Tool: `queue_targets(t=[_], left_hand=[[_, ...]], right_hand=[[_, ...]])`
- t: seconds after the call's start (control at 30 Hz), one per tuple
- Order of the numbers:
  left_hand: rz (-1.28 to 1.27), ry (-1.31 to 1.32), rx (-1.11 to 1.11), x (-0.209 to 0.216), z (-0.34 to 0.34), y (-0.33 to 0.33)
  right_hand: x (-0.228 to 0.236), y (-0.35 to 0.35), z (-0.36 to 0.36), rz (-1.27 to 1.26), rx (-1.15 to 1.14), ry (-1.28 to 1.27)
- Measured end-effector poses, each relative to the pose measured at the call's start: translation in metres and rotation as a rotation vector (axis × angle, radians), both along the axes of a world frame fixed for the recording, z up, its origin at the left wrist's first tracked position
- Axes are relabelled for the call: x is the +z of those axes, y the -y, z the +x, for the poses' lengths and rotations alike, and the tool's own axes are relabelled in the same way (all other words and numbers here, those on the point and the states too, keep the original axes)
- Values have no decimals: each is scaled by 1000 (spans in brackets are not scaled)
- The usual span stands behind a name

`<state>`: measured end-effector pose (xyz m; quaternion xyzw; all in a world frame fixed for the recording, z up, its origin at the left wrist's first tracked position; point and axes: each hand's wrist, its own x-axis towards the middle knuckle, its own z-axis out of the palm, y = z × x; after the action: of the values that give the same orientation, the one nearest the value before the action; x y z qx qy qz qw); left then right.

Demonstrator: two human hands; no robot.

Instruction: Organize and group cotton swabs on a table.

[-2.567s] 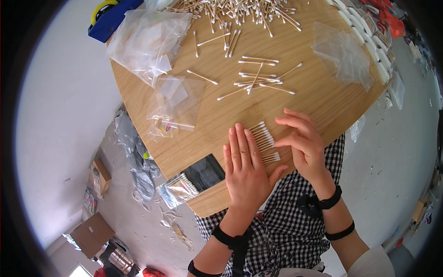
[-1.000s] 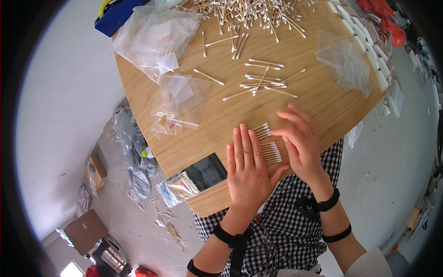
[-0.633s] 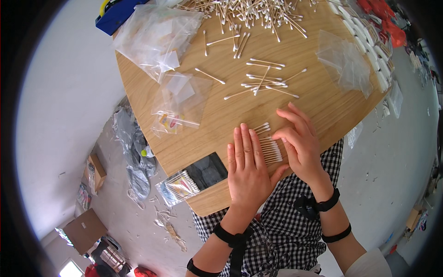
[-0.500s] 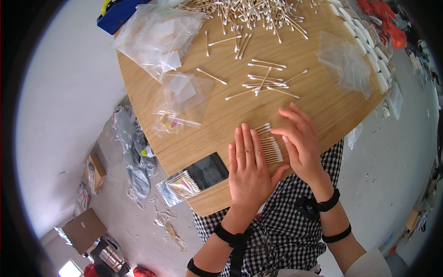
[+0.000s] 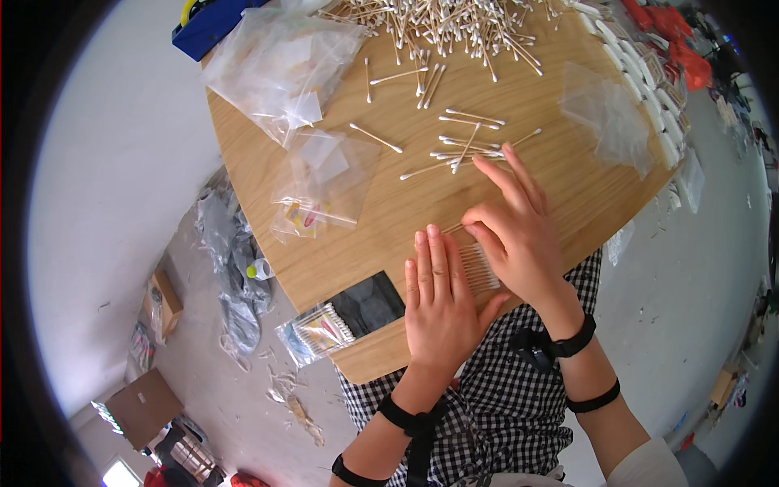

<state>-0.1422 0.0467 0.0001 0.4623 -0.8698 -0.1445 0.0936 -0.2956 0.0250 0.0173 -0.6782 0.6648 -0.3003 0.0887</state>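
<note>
A row of cotton swabs (image 5: pixel 477 266) lies side by side on the wooden table near its front edge. My left hand (image 5: pixel 441 296) rests flat over the left part of the row, fingers stretched out and nearly together. At the row's far end my right hand (image 5: pixel 519 235) pinches a cotton swab (image 5: pixel 457 230) between thumb and forefinger, its other fingers raised. Much of that swab is hidden by my hands. Beyond them lies a loose cluster of cotton swabs (image 5: pixel 471 146). A clear packet of swabs (image 5: pixel 320 331) sits left of my left hand, beside a black flat pad (image 5: pixel 369 304).
A big heap of swabs (image 5: pixel 442 24) covers the far side of the table. Clear plastic bags (image 5: pixel 280 69) lie at the left, and another clear bag (image 5: pixel 604 114) at the right. White packs (image 5: pixel 649 89) line the right edge. A blue tape dispenser (image 5: pixel 213 28) stands far left.
My right hand has moved slightly left and closed its thumb and forefinger on a swab at the row's far end. My left hand stays flat on the row.
</note>
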Motion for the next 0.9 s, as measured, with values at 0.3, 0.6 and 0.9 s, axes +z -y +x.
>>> queue_targets(t=[0.3, 0.6, 0.9], left_hand=[[191, -299, 100, 15, 28, -15], [544, -1323, 543, 21, -7, -5], [584, -1367, 531, 23, -4, -20]], right_hand=[[-9, -12, -5, -55, -63, 500], [-16, -35, 32, -59, 15, 1139], [-14, -40, 31, 17, -77, 626]])
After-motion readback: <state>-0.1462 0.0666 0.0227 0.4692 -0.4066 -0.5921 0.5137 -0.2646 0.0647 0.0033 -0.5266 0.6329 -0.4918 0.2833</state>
